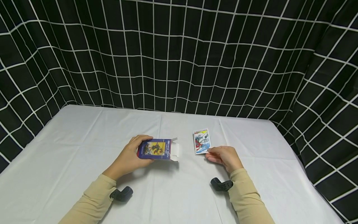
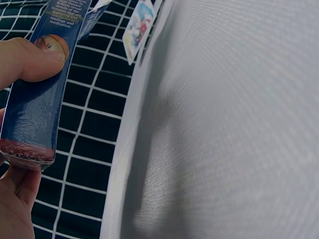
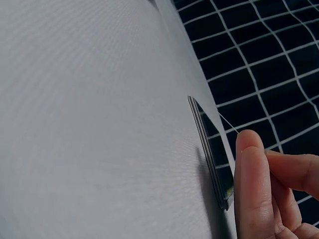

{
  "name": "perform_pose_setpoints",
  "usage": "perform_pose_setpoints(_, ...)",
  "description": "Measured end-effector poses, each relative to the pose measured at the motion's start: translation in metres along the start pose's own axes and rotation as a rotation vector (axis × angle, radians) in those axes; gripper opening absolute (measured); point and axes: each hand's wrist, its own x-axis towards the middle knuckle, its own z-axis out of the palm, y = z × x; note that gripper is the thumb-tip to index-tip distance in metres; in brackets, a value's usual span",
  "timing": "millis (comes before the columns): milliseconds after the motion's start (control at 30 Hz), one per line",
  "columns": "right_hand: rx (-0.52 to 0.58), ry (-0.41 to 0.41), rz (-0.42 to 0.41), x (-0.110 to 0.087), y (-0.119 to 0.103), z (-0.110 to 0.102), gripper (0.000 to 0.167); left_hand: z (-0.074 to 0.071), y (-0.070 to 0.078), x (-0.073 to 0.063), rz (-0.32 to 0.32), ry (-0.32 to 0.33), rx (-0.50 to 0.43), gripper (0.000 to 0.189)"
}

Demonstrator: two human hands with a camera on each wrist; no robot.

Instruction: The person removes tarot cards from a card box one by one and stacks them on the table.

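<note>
My left hand [image 1: 131, 157] grips a blue tarot deck box [image 1: 154, 149] by its closed end, thumb on one narrow side and fingers on the other. The box lies level above the cloth, picture side up, its white end flap [image 1: 174, 151] folded out to the right. To the right of it, my right hand [image 1: 223, 156] pinches the lower right corner of a tarot card [image 1: 202, 141] between thumb and fingers. The card shows its colourful picture side. In the right wrist view, a thin layered edge [image 3: 205, 147] stands beside the fingertips, close over the cloth.
A white cloth [image 1: 84, 155] covers the table, with creases running across it. Behind and on both sides hangs a black curtain [image 1: 179, 56] with a white grid. A dark wrist device sits at the left sleeve [image 1: 121, 194] and another at the right [image 1: 221, 185].
</note>
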Motion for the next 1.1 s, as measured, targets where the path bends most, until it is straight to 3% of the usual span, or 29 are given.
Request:
perform_pose_setpoints(367, -0.018, 0.035, 0.014, 0.0, 0.0019, 0.0002, 0.015, -0.0009, 0.0022, 0.0005, -0.012, -0.004, -0.002, 0.072)
perform_pose_setpoints(733, -0.099, 0.073, 0.034, -0.0018, 0.0032, -0.0005, 0.009, -0.0014, 0.0016, -0.0002, -0.024, -0.011, -0.017, 0.072)
perform_pose_setpoints(1100, -0.223, 0.083, 0.046, -0.0007, 0.0043, 0.0004, 0.014, -0.0011, 0.0017, 0.0004, -0.017, -0.015, -0.007, 0.073)
